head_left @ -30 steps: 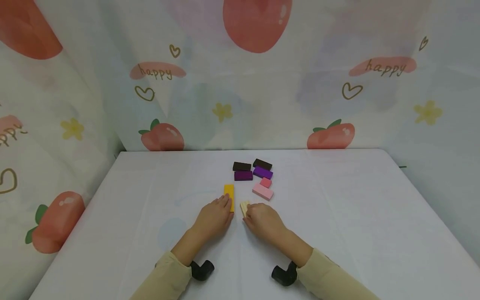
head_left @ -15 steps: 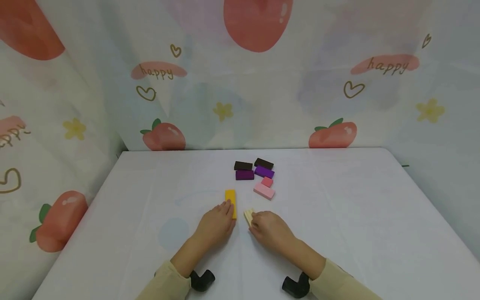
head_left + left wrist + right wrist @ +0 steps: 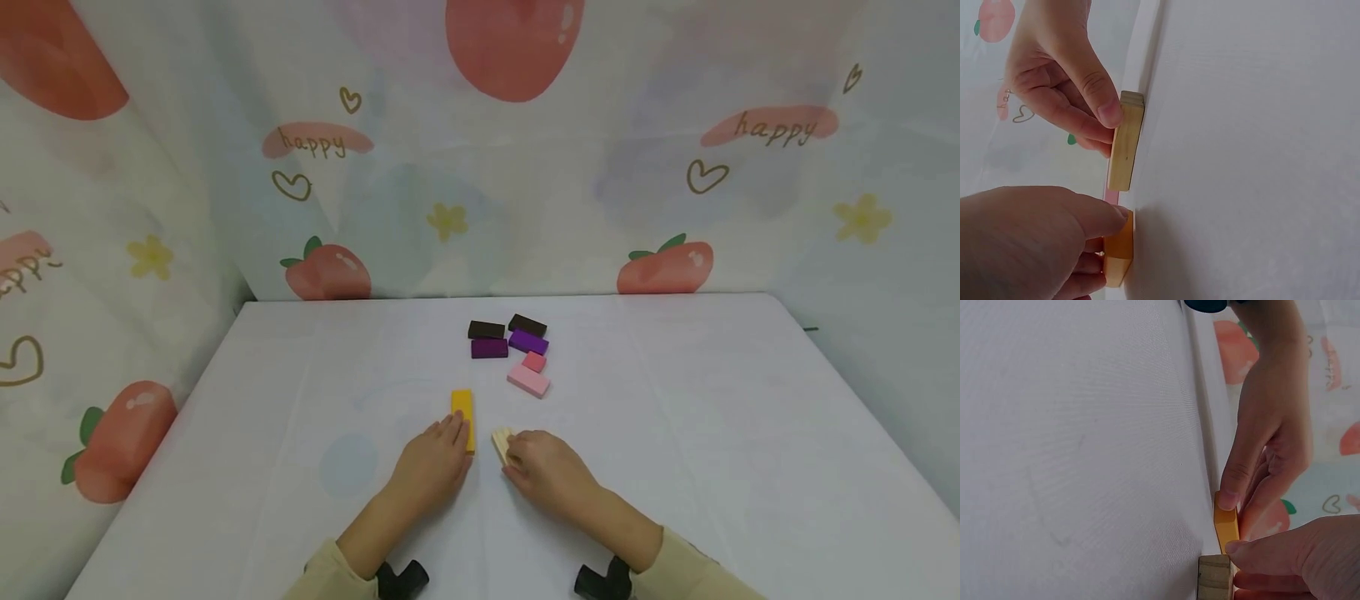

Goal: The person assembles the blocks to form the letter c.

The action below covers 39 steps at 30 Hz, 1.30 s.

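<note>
My left hand (image 3: 432,462) grips a yellow wooden block (image 3: 462,403), its thumb on the near end and its fingers over the top. That block lies lengthwise on the white table. To its right, my right hand (image 3: 550,471) pinches a pale, unpainted wooden block (image 3: 500,442) between thumb and fingers. In the left wrist view the thumb presses the near face of the pale block (image 3: 1125,150), and the yellow block (image 3: 1120,247) is below it. A narrow gap separates the two blocks in the head view.
Beyond the hands lie a pink block (image 3: 528,381), a smaller red-pink block (image 3: 534,362), two purple blocks (image 3: 490,348) and two black blocks (image 3: 487,330). Black wrist mounts (image 3: 602,578) hang at both sleeves. A printed cloth (image 3: 525,208) stands behind the table (image 3: 712,417).
Both hands have drawn back toward the person, bringing the yellow and pale blocks with them. The pale block has also shifted a little to the right. The farther blocks stay put.
</note>
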Each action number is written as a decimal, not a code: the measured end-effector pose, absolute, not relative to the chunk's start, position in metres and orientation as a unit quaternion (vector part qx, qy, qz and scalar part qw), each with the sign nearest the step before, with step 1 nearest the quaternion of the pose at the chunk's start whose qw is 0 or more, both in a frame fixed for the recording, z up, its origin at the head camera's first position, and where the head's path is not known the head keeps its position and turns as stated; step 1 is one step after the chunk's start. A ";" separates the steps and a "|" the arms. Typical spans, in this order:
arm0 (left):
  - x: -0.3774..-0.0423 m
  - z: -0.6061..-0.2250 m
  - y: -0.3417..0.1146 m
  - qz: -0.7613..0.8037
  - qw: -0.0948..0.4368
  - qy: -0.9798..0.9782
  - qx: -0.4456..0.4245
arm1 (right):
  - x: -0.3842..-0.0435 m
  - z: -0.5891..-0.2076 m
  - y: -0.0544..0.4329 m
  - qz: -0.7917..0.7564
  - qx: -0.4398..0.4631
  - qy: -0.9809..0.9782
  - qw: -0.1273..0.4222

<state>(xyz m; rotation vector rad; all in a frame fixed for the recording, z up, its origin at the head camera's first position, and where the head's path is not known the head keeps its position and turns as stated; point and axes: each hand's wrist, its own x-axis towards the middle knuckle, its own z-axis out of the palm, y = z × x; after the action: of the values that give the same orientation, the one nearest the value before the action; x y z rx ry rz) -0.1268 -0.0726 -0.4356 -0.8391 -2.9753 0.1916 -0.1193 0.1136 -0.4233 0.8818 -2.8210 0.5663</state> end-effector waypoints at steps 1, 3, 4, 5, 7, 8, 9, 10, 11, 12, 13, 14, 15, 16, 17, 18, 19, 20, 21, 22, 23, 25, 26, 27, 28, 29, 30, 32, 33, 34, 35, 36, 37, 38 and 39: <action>-0.126 -0.436 -0.072 0.060 0.025 -0.961 -0.270 | -0.119 -0.423 0.114 0.189 0.295 -0.934 0.069; -0.124 -0.435 -0.072 0.058 0.029 -0.961 -0.269 | -0.117 -0.423 0.115 0.191 0.299 -0.932 0.069; -0.123 -0.434 -0.072 0.056 0.031 -0.961 -0.269 | -0.117 -0.423 0.115 0.192 0.301 -0.932 0.069; -0.121 -0.434 -0.072 0.056 0.034 -0.961 -0.270 | -0.116 -0.422 0.116 0.193 0.303 -0.931 0.066; -0.119 -0.433 -0.072 0.057 0.038 -0.960 -0.272 | -0.114 -0.422 0.117 0.193 0.306 -0.930 0.063; -0.118 -0.433 -0.072 0.057 0.042 -0.959 -0.274 | -0.114 -0.422 0.117 0.193 0.306 -0.930 0.060; -0.118 -0.432 -0.072 0.058 0.046 -0.958 -0.276 | -0.113 -0.422 0.118 0.194 0.307 -0.930 0.059; -0.117 -0.433 -0.072 0.057 0.048 -0.958 -0.277 | -0.112 -0.422 0.118 0.195 0.308 -0.929 0.059; -0.116 -0.432 -0.072 0.057 0.051 -0.957 -0.279 | -0.111 -0.422 0.118 0.197 0.309 -0.929 0.058; -0.116 -0.432 -0.072 0.056 0.054 -0.957 -0.280 | -0.110 -0.422 0.118 0.198 0.309 -0.929 0.057; -0.115 -0.432 -0.072 0.054 0.057 -0.957 -0.281 | -0.110 -0.422 0.118 0.198 0.309 -0.928 0.056; -0.114 -0.432 -0.073 0.050 0.061 -0.956 -0.282 | -0.109 -0.423 0.118 0.198 0.309 -0.928 0.056; -0.113 -0.432 -0.073 0.047 0.064 -0.956 -0.284 | -0.108 -0.423 0.118 0.197 0.310 -0.928 0.056; -0.113 -0.432 -0.074 0.045 0.070 -0.954 -0.287 | -0.108 -0.423 0.118 0.196 0.311 -0.928 0.056; -0.112 -0.432 -0.075 0.042 0.078 -0.953 -0.290 | -0.107 -0.423 0.118 0.194 0.311 -0.929 0.056; -0.112 -0.433 -0.075 0.037 0.085 -0.952 -0.293 | -0.106 -0.423 0.118 0.193 0.312 -0.929 0.056; -0.112 -0.433 -0.076 0.031 0.092 -0.950 -0.296 | -0.105 -0.424 0.118 0.191 0.312 -0.929 0.059; -0.113 -0.433 -0.077 0.026 0.098 -0.949 -0.298 | -0.105 -0.424 0.119 0.191 0.311 -0.929 0.060; -0.115 -0.434 -0.077 0.021 0.101 -0.949 -0.300 | -0.104 -0.424 0.119 0.190 0.309 -0.930 0.062; -0.116 -0.434 -0.078 0.015 0.097 -0.949 -0.298 | -0.104 -0.425 0.119 0.190 0.308 -0.930 0.064; -0.118 -0.435 -0.079 0.010 0.089 -0.951 -0.295 | -0.104 -0.425 0.118 0.189 0.305 -0.931 0.065; -0.122 -0.435 -0.080 0.000 0.068 -0.955 -0.287 | -0.103 -0.425 0.118 0.192 0.303 -0.931 0.065; -0.124 -0.436 -0.081 -0.004 0.056 -0.957 -0.284 | -0.103 -0.425 0.118 0.194 0.303 -0.931 0.065; -0.125 -0.436 -0.082 -0.010 0.046 -0.959 -0.281 | -0.102 -0.425 0.117 0.194 0.304 -0.930 0.064; -0.125 -0.437 -0.083 -0.014 0.038 -0.960 -0.279 | -0.101 -0.425 0.117 0.194 0.307 -0.930 0.063; -0.125 -0.437 -0.084 -0.020 0.034 -0.959 -0.279 | -0.100 -0.425 0.117 0.193 0.310 -0.929 0.062; -0.125 -0.438 -0.084 -0.025 0.035 -0.959 -0.281 | -0.098 -0.425 0.117 0.191 0.314 -0.928 0.063; -0.124 -0.440 -0.085 -0.034 0.039 -0.957 -0.285 | -0.095 -0.424 0.117 0.188 0.321 -0.926 0.067; -0.123 -0.441 -0.085 -0.037 0.042 -0.957 -0.286 | -0.093 -0.425 0.118 0.188 0.322 -0.925 0.069; -0.123 -0.441 -0.085 -0.038 0.046 -0.956 -0.287 | -0.092 -0.425 0.118 0.188 0.323 -0.925 0.070; -0.123 -0.441 -0.085 -0.040 0.049 -0.956 -0.288 | -0.091 -0.425 0.118 0.189 0.324 -0.924 0.072; -0.123 -0.442 -0.085 -0.041 0.052 -0.955 -0.287 | -0.089 -0.425 0.119 0.192 0.324 -0.923 0.073; -0.123 -0.442 -0.085 -0.042 0.053 -0.956 -0.287 | -0.088 -0.426 0.119 0.195 0.323 -0.923 0.072; -0.123 -0.441 -0.084 -0.041 0.054 -0.956 -0.286 | -0.088 -0.426 0.119 0.198 0.325 -0.922 0.071; -0.123 -0.441 -0.084 -0.041 0.055 -0.956 -0.286 | -0.087 -0.427 0.119 0.200 0.328 -0.921 0.070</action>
<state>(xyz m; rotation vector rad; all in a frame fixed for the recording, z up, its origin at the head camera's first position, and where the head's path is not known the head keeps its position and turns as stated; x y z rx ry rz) -0.1233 -0.0844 -0.4408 -0.8697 -2.9019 -0.1241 -0.0869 0.1188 -0.4266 0.9876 -2.7701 0.6006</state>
